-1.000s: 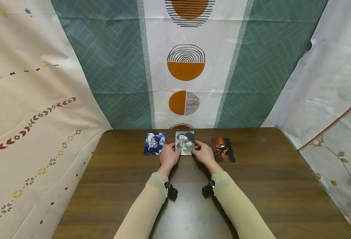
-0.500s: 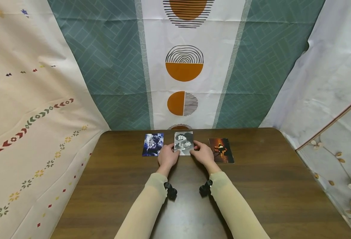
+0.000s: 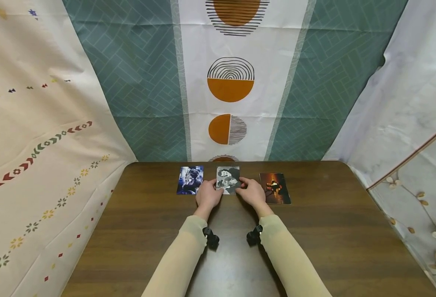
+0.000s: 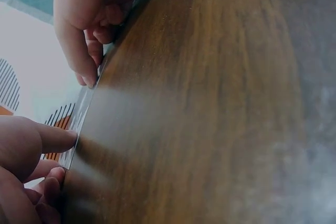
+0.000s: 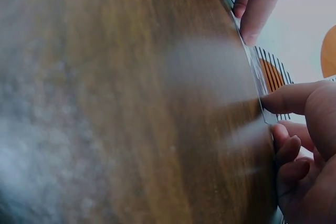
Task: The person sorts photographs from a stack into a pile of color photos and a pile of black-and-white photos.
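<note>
A black-and-white photo card (image 3: 228, 180) lies flat or nearly flat on the brown wooden table, near its far edge. My left hand (image 3: 208, 194) holds the card's left side, thumb at the near left corner. On the opposite side my right hand (image 3: 253, 193) grips it the same way. Both wrist views look low across the table and show the card (image 4: 80, 111) only as a thin glossy strip between the fingertips. A blue-and-white picture card (image 3: 190, 180) lies just left of my left hand. Beyond my right hand is a dark card with an orange figure (image 3: 275, 188).
The wooden table (image 3: 333, 231) ends at a patterned green and white cloth (image 3: 147, 82) behind the cards. Pale printed cloths hang at left (image 3: 36, 185) and right (image 3: 399, 136). Black wrist cameras sit beneath both sleeves.
The far edge of the black-and-white photo card has tipped down toward the table, so it looks shorter. Both hands keep hold of its sides. The outer two cards stay put.
</note>
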`<state>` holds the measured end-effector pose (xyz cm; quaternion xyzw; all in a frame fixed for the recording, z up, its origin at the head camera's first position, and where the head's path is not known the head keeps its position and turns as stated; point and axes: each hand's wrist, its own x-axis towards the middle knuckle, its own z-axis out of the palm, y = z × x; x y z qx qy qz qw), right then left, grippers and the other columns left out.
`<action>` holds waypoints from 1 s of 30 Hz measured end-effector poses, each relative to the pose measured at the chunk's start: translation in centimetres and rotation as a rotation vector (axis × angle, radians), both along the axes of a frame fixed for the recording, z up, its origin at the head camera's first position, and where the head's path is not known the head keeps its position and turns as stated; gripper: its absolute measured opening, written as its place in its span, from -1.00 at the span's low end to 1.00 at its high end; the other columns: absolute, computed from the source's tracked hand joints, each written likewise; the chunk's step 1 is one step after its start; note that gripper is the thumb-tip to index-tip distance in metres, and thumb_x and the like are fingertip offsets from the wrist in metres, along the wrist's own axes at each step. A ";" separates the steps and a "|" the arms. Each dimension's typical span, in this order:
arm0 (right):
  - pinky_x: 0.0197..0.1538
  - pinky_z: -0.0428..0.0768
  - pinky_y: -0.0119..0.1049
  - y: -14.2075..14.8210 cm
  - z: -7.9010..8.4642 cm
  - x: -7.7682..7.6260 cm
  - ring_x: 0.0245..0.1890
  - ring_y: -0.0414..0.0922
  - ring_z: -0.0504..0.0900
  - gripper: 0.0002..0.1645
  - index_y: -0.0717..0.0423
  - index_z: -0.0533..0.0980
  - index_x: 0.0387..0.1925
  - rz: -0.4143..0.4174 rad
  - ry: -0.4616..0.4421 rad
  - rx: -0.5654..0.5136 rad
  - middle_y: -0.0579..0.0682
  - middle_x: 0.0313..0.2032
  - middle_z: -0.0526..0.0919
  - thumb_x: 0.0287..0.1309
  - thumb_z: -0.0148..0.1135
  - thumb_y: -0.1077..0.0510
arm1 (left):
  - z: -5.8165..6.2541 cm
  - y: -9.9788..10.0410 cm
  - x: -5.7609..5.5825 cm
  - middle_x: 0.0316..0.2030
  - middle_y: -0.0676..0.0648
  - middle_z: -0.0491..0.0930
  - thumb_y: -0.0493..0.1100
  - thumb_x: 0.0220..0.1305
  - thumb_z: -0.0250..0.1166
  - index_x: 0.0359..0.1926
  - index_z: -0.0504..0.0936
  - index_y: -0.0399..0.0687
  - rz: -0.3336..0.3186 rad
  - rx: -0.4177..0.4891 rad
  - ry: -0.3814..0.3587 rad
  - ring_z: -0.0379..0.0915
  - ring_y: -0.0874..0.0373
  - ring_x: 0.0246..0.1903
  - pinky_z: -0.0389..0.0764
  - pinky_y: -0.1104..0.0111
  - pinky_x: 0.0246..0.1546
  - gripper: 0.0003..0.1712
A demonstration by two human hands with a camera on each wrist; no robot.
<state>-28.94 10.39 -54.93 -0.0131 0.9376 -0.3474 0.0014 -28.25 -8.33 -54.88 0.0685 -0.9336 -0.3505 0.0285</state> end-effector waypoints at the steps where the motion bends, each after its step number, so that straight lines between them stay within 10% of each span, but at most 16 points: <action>1: 0.03 0.54 0.02 0.0 0.0 0.0 -0.04 0.04 0.62 -0.32 -0.02 0.58 0.43 -0.003 -0.003 -0.003 -0.04 -0.10 0.68 0.30 0.43 -0.01 | 0.0 0.1 0.0 -0.16 -0.08 0.63 -0.03 0.30 0.44 0.37 0.69 -0.02 -0.002 -0.002 0.000 0.58 0.01 -0.18 0.58 0.07 -0.20 -0.38; 30: 0.23 0.52 0.10 0.4 0.3 0.4 0.09 0.11 0.65 -0.34 0.16 0.56 0.42 0.029 -0.030 -0.095 0.03 -0.06 0.72 0.35 0.43 0.06 | -0.3 -0.5 0.3 -0.36 0.01 0.54 -0.04 0.36 0.38 0.34 0.70 -0.10 -0.049 0.024 0.040 0.46 0.06 -0.32 0.47 0.15 -0.30 -0.43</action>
